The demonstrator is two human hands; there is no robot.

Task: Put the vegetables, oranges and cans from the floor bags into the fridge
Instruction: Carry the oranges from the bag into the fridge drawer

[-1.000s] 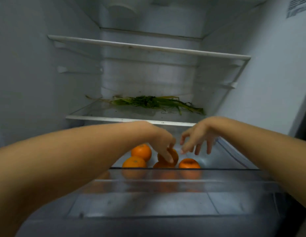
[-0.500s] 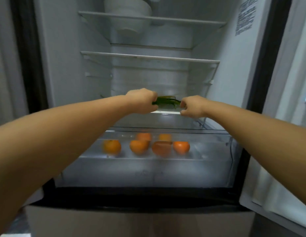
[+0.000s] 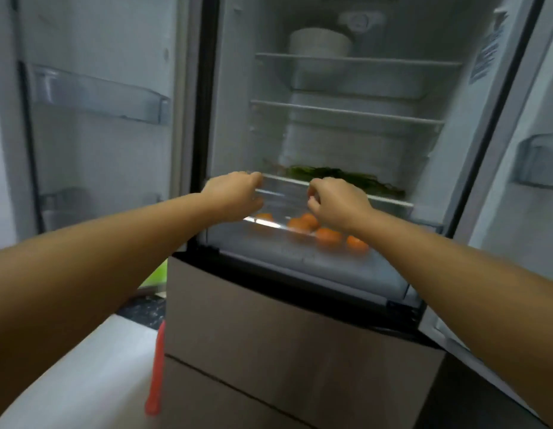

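Where both hands were among the oranges [image 3: 327,235] a second ago, left hand [image 3: 235,193] and right hand [image 3: 338,198] now curl empty at twelve o'clock above the crisper drawer [image 3: 300,258]; oranges stowed, greens [image 3: 340,176] shelved, cans pending.

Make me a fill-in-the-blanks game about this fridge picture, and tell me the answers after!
1. The oranges lie in the clear ___ at the bottom of the fridge.
2. The leafy greens lie on the glass shelf just ___ the oranges.
3. A white ___ sits on the top shelf.
4. The left hand and right hand both reach ___ the fridge.

Answers: drawer; above; bowl; into
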